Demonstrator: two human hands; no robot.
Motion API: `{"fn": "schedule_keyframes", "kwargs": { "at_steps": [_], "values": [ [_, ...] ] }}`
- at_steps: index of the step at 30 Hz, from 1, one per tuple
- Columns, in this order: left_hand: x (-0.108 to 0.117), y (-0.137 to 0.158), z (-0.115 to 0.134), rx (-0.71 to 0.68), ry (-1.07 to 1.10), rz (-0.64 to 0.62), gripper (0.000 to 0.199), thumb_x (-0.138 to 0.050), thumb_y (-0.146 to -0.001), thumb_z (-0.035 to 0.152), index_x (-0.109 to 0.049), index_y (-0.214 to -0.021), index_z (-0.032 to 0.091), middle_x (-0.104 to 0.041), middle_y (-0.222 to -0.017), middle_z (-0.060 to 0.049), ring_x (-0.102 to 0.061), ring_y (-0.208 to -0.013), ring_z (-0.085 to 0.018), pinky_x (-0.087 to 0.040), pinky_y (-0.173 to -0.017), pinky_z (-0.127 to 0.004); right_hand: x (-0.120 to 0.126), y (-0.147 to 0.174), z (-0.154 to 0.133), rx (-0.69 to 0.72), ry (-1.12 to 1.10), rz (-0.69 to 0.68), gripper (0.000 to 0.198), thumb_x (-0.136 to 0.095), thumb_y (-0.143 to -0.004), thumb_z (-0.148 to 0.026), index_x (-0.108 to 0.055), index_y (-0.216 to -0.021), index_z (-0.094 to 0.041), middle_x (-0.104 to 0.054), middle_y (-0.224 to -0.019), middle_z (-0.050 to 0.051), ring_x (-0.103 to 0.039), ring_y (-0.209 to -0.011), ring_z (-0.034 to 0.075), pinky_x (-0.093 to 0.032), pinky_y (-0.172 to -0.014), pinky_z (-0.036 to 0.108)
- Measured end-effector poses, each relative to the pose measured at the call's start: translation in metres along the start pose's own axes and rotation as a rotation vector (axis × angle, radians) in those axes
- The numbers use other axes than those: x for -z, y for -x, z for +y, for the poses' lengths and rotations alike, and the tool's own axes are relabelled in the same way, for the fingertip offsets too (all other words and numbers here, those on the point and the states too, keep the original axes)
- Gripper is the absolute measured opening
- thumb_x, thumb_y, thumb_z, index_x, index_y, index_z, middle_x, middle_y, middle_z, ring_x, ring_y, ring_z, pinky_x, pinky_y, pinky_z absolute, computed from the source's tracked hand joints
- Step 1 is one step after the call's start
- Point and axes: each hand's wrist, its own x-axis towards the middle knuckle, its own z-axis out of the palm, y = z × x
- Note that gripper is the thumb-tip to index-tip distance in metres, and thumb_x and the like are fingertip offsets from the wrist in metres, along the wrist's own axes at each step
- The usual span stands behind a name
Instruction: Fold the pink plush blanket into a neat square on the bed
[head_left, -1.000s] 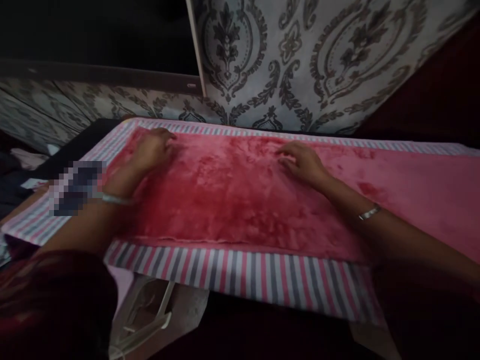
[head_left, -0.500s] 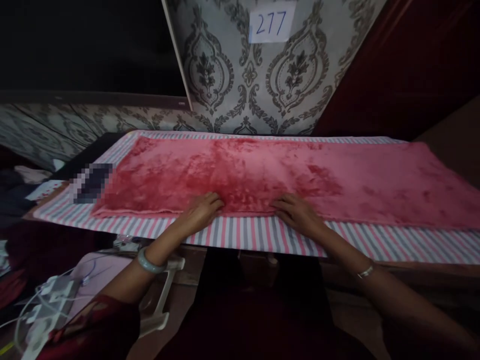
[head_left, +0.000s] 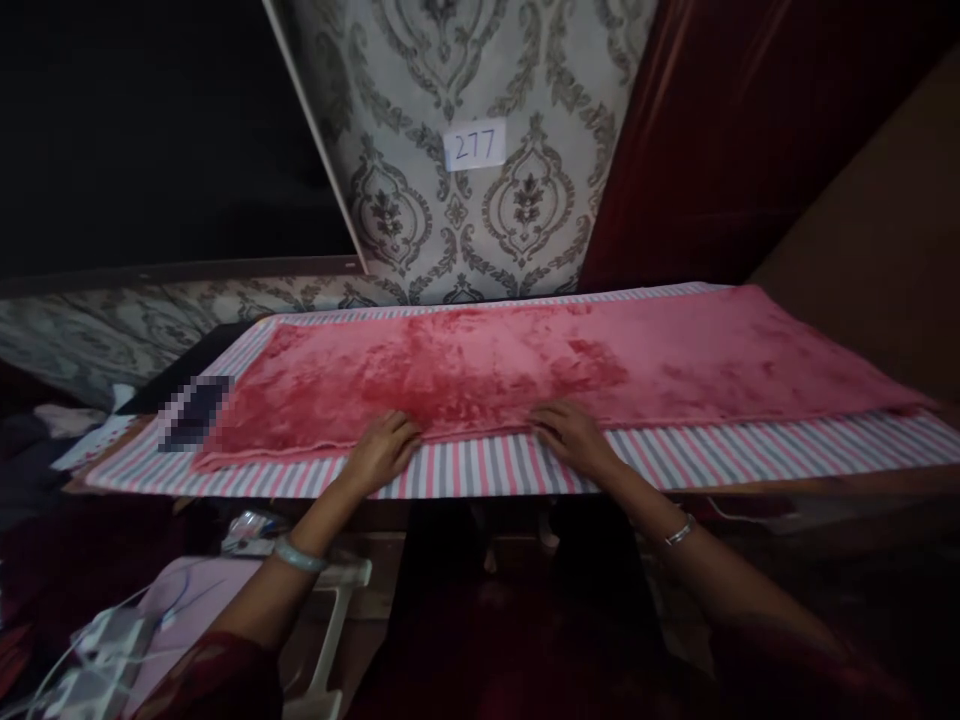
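Observation:
A long pink plush blanket (head_left: 480, 360), laid in layers, lies across a striped cloth (head_left: 480, 470) in pink, grey and white. At the blanket's near edge, left of the middle, my left hand (head_left: 384, 447) has its fingers curled on the edge. My right hand (head_left: 571, 435) is closed on the same edge a little further right, its fingers over the plush and its thumb toward the near side. Parts of the fingertips are hidden in the pile. Both wrists wear bracelets.
A pixelated dark object (head_left: 195, 412) lies on the striped cloth at the left. Behind stand a large dark screen (head_left: 150, 130) and a patterned wall with a paper reading 277 (head_left: 475, 145). Below left are a power strip (head_left: 105, 650) with cables and a pink-topped stool (head_left: 195, 590).
My view has tilted and shifted, so the wall paper appears lower and further left. Both hands stay at the blanket's near edge, and the blanket looks much the same.

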Motion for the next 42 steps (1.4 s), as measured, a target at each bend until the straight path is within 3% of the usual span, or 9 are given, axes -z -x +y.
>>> {"fn": "schedule_keyframes", "kwargs": {
  "at_steps": [6, 11, 14, 17, 22, 26, 32, 37, 42],
  "values": [
    [-0.009, -0.022, 0.014, 0.002, -0.013, 0.175, 0.035, -0.047, -0.1, 0.032, -0.065, -0.126, 0.017, -0.067, -0.123, -0.015, -0.062, -0.113, -0.029, -0.052, -0.097, -0.045, 0.054, 0.027, 0.035, -0.233, 0.162, 0.283, 0.03, -0.049, -0.099, -0.034, -0.072, -0.115, -0.023, -0.073, -0.11, 0.009, -0.065, -0.106, 0.027, -0.052, -0.096, 0.046],
    [-0.038, -0.055, 0.052, -0.134, -0.061, 0.052, 0.033, -0.055, -0.096, 0.026, -0.065, -0.126, 0.019, -0.063, -0.13, -0.017, -0.058, -0.119, -0.032, -0.05, -0.097, -0.047, 0.077, 0.057, 0.044, -0.214, 0.26, 0.177, 0.017, -0.059, -0.091, -0.028, -0.07, -0.101, -0.02, -0.069, -0.102, 0.011, -0.061, -0.098, 0.028, -0.05, -0.088, 0.042],
    [-0.049, -0.074, 0.072, -0.195, -0.086, -0.006, 0.024, -0.055, -0.095, 0.02, -0.069, -0.115, 0.02, -0.064, -0.123, -0.016, -0.059, -0.113, -0.03, -0.049, -0.096, -0.047, 0.076, 0.062, 0.039, -0.156, 0.286, 0.075, 0.012, -0.058, -0.092, -0.023, -0.069, -0.094, -0.02, -0.066, -0.1, 0.011, -0.058, -0.096, 0.027, -0.047, -0.086, 0.04],
    [-0.055, -0.089, 0.089, -0.228, -0.083, -0.034, 0.02, -0.053, -0.097, 0.016, -0.069, -0.108, 0.02, -0.064, -0.118, -0.013, -0.058, -0.109, -0.028, -0.048, -0.093, -0.044, 0.07, 0.059, 0.038, -0.134, 0.327, 0.006, 0.016, -0.056, -0.095, -0.022, -0.07, -0.101, -0.02, -0.065, -0.106, 0.011, -0.057, -0.099, 0.026, -0.046, -0.086, 0.039],
    [-0.061, -0.104, 0.104, -0.147, -0.178, -0.038, 0.021, -0.051, -0.097, 0.013, -0.068, -0.109, 0.017, -0.065, -0.112, -0.014, -0.058, -0.105, -0.029, -0.048, -0.089, -0.043, 0.061, 0.05, 0.042, -0.195, 0.448, -0.053, 0.022, -0.056, -0.097, -0.022, -0.072, -0.11, -0.021, -0.065, -0.112, 0.012, -0.056, -0.103, 0.027, -0.044, -0.087, 0.038],
    [-0.063, -0.101, 0.101, -0.184, -0.201, 0.013, 0.023, -0.049, -0.097, 0.009, -0.07, -0.103, 0.015, -0.068, -0.108, -0.014, -0.06, -0.102, -0.028, -0.048, -0.086, -0.042, 0.06, 0.046, 0.041, -0.218, 0.519, -0.06, 0.018, -0.056, -0.097, -0.019, -0.074, -0.099, -0.02, -0.067, -0.109, 0.012, -0.056, -0.102, 0.026, -0.043, -0.085, 0.037],
    [-0.072, -0.09, 0.09, -0.304, -0.146, 0.102, 0.023, -0.049, -0.098, 0.012, -0.072, -0.1, 0.017, -0.072, -0.108, -0.013, -0.063, -0.099, -0.026, -0.05, -0.079, -0.039, 0.058, 0.056, 0.04, -0.127, 0.494, 0.006, 0.02, -0.053, -0.099, -0.017, -0.072, -0.095, -0.02, -0.068, -0.105, 0.011, -0.058, -0.095, 0.024, -0.044, -0.082, 0.035],
    [-0.081, -0.087, 0.087, -0.298, -0.134, 0.231, 0.021, -0.052, -0.098, 0.016, -0.073, -0.098, 0.017, -0.072, -0.119, -0.014, -0.064, -0.104, -0.028, -0.052, -0.084, -0.042, 0.057, 0.062, 0.042, -0.099, 0.462, 0.075, 0.021, -0.051, -0.1, -0.019, -0.072, -0.097, -0.02, -0.068, -0.106, 0.011, -0.058, -0.097, 0.024, -0.046, -0.084, 0.036],
    [-0.084, -0.085, 0.086, -0.302, -0.1, 0.214, 0.022, -0.052, -0.098, 0.014, -0.074, -0.098, 0.017, -0.074, -0.107, -0.013, -0.066, -0.098, -0.026, -0.053, -0.083, -0.041, 0.058, 0.063, 0.041, -0.091, 0.458, 0.086, 0.021, -0.052, -0.099, -0.019, -0.072, -0.095, -0.019, -0.068, -0.103, 0.012, -0.059, -0.096, 0.024, -0.047, -0.086, 0.037]
  ]
}}
